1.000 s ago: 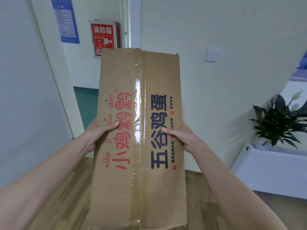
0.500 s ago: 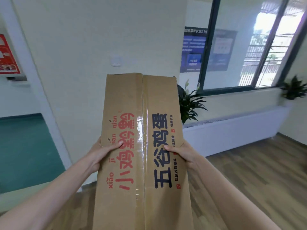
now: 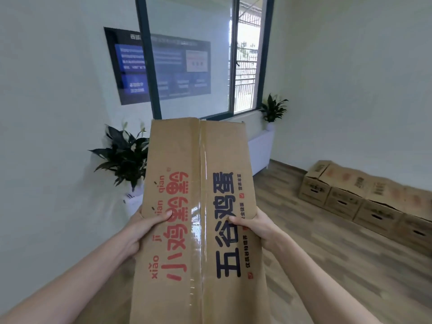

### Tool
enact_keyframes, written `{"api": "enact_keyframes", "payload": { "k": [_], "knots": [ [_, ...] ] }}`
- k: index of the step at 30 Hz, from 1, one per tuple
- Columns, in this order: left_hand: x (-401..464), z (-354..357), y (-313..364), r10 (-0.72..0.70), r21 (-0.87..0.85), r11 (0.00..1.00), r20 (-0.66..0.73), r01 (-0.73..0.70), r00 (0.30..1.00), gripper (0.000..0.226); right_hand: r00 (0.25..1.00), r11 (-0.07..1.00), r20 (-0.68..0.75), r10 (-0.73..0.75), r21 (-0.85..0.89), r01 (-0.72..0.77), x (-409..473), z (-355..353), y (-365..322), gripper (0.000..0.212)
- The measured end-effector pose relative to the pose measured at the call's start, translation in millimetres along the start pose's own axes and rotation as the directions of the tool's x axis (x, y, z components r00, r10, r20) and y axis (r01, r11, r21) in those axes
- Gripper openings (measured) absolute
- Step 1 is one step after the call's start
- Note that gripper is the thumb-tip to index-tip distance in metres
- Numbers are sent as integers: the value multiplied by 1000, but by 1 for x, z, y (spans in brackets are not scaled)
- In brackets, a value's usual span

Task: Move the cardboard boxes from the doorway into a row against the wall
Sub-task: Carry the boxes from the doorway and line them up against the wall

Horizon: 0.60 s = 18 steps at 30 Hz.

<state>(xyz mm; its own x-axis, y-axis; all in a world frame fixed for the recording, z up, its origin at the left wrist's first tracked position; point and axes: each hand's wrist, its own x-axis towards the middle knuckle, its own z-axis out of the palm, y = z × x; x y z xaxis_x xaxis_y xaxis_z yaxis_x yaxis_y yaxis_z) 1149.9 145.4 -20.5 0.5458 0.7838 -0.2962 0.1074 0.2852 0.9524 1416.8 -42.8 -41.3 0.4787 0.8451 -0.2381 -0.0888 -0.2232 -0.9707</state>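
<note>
I hold a long brown cardboard box [image 3: 198, 174] in front of me, its taped top facing up with red and dark blue printed characters. My left hand [image 3: 145, 226] grips its left edge, thumb on top. My right hand [image 3: 256, 226] grips the right edge the same way. The box's underside and near end are hidden. On the wooden floor at the right, a row of several similar cardboard boxes [image 3: 364, 199] stands against the white wall.
A potted plant [image 3: 124, 157] stands at the left by a low white cabinet [image 3: 259, 150] under the window [image 3: 243, 57]. A second small plant [image 3: 272, 109] sits in the corner. Bare wooden floor [image 3: 315, 249] lies between me and the box row.
The view has swung to the right: the doorway and red sign left the frame, the window moved to the centre, and the row of boxes came into sight. My grip on the box is unchanged.
</note>
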Motion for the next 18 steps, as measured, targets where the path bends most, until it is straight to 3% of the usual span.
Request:
{"api": "enact_keyframes", "payload": {
  "k": [6, 9, 14, 18],
  "knots": [
    [87, 114, 7, -14, 45, 999, 169, 7, 986, 96, 987, 999, -158, 5, 44, 1, 24, -111, 9, 72],
    [145, 169, 9, -26, 55, 998, 239, 13, 971, 89, 972, 997, -235, 23, 71, -6, 52, -161, 16, 87],
    [248, 246, 16, -53, 70, 997, 320, 32, 946, 83, 946, 996, -318, 55, 82, -30, 119, -233, 11, 88],
    [342, 303, 45, -67, 79, 996, 391, 39, 918, 98, 927, 994, -367, 77, 96, -45, 188, -290, -10, 93]
  ]
}}
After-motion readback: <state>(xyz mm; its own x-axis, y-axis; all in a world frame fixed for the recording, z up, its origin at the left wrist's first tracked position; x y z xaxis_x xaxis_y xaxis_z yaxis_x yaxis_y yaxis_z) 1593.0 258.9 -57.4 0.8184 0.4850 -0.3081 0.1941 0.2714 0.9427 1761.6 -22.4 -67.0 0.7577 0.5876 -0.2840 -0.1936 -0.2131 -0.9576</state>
